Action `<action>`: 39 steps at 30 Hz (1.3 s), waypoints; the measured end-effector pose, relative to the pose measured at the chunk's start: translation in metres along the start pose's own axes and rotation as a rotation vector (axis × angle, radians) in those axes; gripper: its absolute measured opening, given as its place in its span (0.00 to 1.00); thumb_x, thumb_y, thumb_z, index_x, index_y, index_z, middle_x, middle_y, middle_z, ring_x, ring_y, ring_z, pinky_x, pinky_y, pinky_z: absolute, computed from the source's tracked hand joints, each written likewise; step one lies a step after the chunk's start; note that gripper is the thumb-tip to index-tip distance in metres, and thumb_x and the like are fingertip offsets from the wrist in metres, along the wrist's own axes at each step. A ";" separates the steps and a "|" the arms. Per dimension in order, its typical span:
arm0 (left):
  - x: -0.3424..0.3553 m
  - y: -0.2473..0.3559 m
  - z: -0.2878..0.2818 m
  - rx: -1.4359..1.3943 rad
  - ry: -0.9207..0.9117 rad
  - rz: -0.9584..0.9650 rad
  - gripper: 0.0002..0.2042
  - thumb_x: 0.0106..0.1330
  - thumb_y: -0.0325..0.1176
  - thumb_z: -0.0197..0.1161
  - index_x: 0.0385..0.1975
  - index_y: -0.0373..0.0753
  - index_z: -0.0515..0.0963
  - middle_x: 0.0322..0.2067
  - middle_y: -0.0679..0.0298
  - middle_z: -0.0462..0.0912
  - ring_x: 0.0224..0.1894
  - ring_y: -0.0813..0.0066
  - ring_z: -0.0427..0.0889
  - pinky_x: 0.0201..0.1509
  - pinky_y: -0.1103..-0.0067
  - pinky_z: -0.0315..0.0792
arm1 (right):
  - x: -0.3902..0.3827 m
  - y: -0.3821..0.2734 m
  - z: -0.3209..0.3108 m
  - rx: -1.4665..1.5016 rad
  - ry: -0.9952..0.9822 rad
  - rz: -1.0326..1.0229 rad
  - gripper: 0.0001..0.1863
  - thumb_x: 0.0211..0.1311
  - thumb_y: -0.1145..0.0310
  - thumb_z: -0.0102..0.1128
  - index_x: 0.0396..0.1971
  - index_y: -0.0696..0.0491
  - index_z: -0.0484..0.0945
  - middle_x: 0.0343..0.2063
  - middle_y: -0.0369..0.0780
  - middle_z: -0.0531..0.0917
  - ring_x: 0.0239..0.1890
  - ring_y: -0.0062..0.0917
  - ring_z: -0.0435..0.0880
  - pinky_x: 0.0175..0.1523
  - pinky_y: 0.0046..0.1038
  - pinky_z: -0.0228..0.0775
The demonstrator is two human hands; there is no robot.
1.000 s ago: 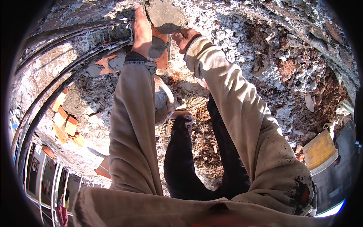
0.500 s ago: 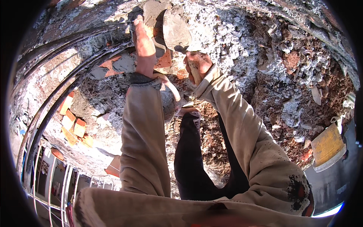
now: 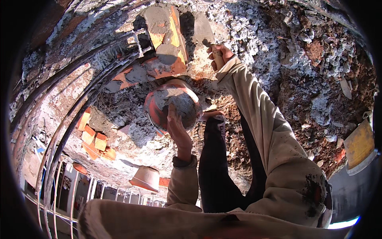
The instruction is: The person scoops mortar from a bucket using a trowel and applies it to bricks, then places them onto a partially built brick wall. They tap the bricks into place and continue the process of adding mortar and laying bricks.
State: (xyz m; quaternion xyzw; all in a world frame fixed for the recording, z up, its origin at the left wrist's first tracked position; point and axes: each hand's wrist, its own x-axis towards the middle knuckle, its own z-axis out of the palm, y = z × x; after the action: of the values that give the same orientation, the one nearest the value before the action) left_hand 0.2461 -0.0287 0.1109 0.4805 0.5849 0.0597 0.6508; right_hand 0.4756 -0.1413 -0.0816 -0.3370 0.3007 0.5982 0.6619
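Note:
My right hand (image 3: 222, 55) is closed round the wooden handle of a trowel (image 3: 204, 30). Its grey, mortar-smeared blade points away from me, over rough ground just right of the bricks. My left hand (image 3: 178, 126) reaches into a reddish bucket (image 3: 195, 93), its fingers stretched out beside the wet grey mortar (image 3: 181, 104). The fingertips partly blend with the shadowed mortar. Beyond the bucket, orange bricks (image 3: 178, 65) lie in a row, with grey mortar spread over parts of them.
Long dark bars (image 3: 71, 85) curve along the left side. Several loose brick pieces (image 3: 94, 137) lie left of the bucket. A pale bucket (image 3: 146, 178) stands nearer me. At the right is a yellow container (image 3: 359, 146), past crumbly rubble (image 3: 306, 99).
My left hand has come back from the bricks to the mortar bucket, which now shows fully. My right hand has carried the trowel a little to the right, off the mortared bricks.

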 end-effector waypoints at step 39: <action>-0.111 -0.029 -0.042 -0.064 0.219 -0.281 0.21 0.74 0.39 0.48 0.61 0.33 0.68 0.59 0.59 0.72 0.59 0.67 0.71 0.62 0.69 0.63 | 0.107 -0.066 0.002 0.149 -0.395 0.025 0.12 0.73 0.63 0.45 0.38 0.56 0.72 0.45 0.50 0.78 0.23 0.25 0.73 0.21 0.29 0.70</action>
State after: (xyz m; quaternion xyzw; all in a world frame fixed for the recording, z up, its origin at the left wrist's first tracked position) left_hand 0.1636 -0.0922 0.1750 0.3637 0.7113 0.0386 0.6002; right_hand 0.5525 -0.0806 -0.1605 -0.1594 0.2126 0.6368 0.7238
